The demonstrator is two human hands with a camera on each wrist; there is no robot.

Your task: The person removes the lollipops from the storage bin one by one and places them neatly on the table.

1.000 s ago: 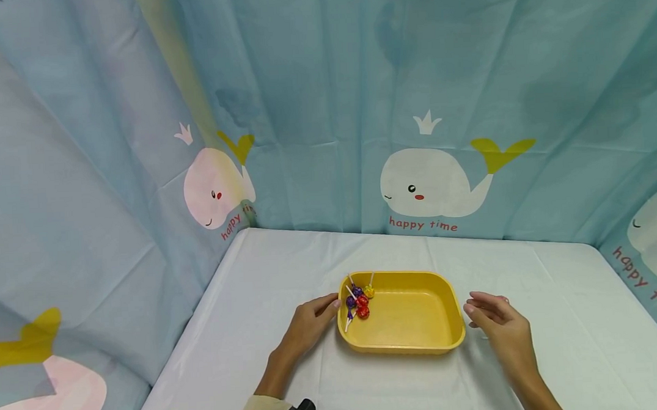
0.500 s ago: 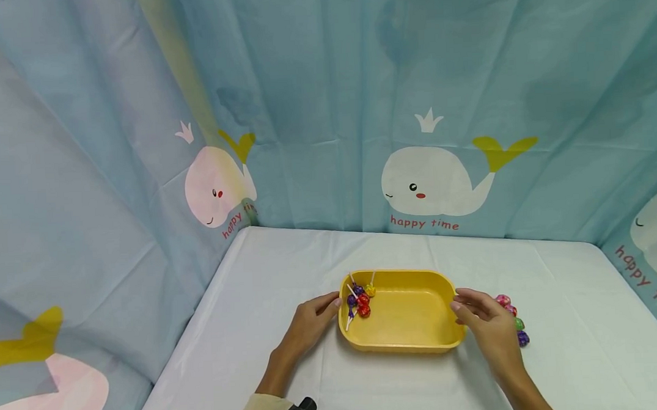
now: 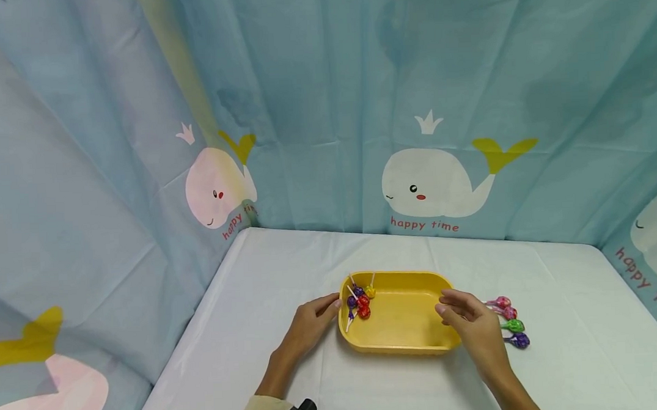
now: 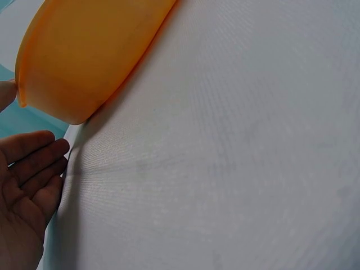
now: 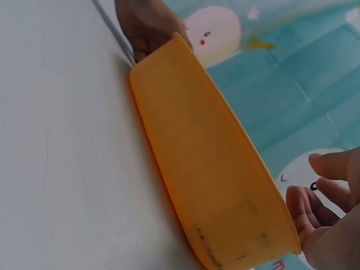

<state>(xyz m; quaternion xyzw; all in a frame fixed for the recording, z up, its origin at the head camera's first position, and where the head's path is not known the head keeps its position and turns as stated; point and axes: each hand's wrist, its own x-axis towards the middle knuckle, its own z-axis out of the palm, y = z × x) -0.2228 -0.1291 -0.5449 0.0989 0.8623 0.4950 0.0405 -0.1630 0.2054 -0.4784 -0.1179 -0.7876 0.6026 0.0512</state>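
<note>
A yellow plastic tray (image 3: 406,350) stands on the white table, and several lollipops (image 3: 363,301) in purple, red and yellow wrappers lie at its left end. My left hand (image 3: 307,325) is at the tray's left side, thumb touching the rim. In the left wrist view, its other fingers (image 4: 34,152) lie extended, apart from the tray wall. My right hand (image 3: 474,327) is over the tray's right rim, fingers loosely bent. Nothing shows between those fingers in the right wrist view, where the hand (image 5: 332,208) appears beside the tray's rim.
More lollipops, pink, green (image 3: 514,326) and purple (image 3: 518,341), lie in a row on the white-covered table (image 3: 575,304), right of my right hand and partly behind it. A blue curtain (image 3: 324,107) with printed whales rises along the table's back and sides.
My right hand has moved left, from beside the tray to over its right rim. The lollipops on the right have come into view. My left hand has stayed at the tray.
</note>
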